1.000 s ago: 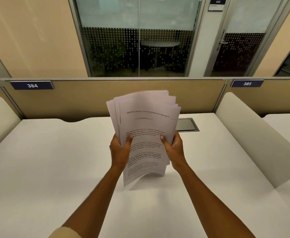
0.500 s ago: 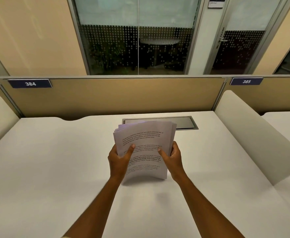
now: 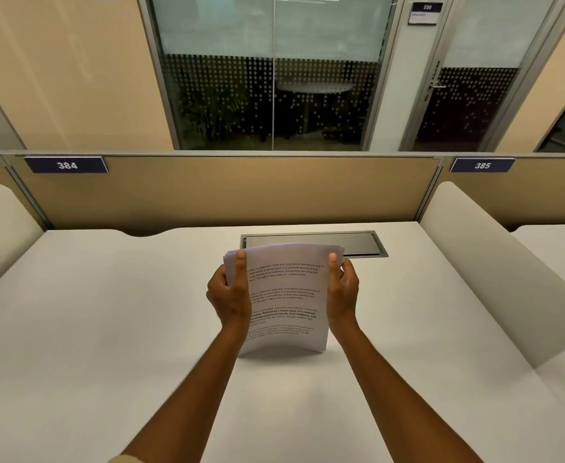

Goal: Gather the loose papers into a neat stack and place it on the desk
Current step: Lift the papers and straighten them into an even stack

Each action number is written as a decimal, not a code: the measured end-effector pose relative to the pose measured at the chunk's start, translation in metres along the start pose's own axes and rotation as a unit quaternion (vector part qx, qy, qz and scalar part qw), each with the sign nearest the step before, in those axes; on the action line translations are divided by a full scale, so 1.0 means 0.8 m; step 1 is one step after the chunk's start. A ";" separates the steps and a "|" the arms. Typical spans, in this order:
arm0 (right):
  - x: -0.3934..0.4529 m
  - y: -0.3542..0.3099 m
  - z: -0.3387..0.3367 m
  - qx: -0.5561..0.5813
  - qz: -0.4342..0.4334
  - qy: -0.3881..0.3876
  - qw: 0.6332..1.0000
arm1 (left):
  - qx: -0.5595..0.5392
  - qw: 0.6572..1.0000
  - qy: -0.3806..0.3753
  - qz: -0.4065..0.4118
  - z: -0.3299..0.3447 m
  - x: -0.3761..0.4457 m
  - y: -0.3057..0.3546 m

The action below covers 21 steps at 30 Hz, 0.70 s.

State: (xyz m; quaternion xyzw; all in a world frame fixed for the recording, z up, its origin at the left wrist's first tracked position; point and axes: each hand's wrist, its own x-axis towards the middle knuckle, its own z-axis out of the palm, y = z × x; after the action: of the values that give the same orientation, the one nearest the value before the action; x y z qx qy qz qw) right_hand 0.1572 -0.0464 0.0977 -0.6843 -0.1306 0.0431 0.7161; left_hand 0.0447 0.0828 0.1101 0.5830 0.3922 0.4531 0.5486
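Observation:
A stack of white printed papers (image 3: 286, 295) stands nearly upright on the white desk (image 3: 107, 329), its bottom edge down on or just above the surface and its sheets roughly even. My left hand (image 3: 229, 295) grips the stack's left edge, thumb on the front near the top. On the right edge sits my right hand (image 3: 343, 292), thumb also on the front. The fingers of both hands are hidden behind the sheets.
A dark cable hatch (image 3: 314, 243) is set into the desk just behind the papers. Tan partition panels (image 3: 234, 192) close off the back, and rounded cream dividers (image 3: 495, 272) stand at the left and right sides. Beyond are glass walls and a door.
The fanned, uneven sheets came down from mid-air to the desk and now line up. Both hands slid from the lower part of the stack up to its sides near the top.

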 end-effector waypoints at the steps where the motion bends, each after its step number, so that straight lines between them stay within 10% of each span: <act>1: 0.002 -0.009 0.004 -0.006 -0.006 0.024 1.000 | 0.004 1.000 0.012 -0.003 0.004 0.001 0.006; 21: 0.000 -0.034 0.025 -0.112 0.035 0.100 0.988 | 0.064 0.997 0.027 -0.028 0.010 0.010 0.017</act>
State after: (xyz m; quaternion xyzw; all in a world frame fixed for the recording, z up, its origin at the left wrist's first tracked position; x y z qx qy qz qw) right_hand 0.1489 -0.0288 0.1254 -0.7654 -0.0384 -0.0159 0.6422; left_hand 0.0540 0.0868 0.1243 0.5934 0.4513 0.4273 0.5116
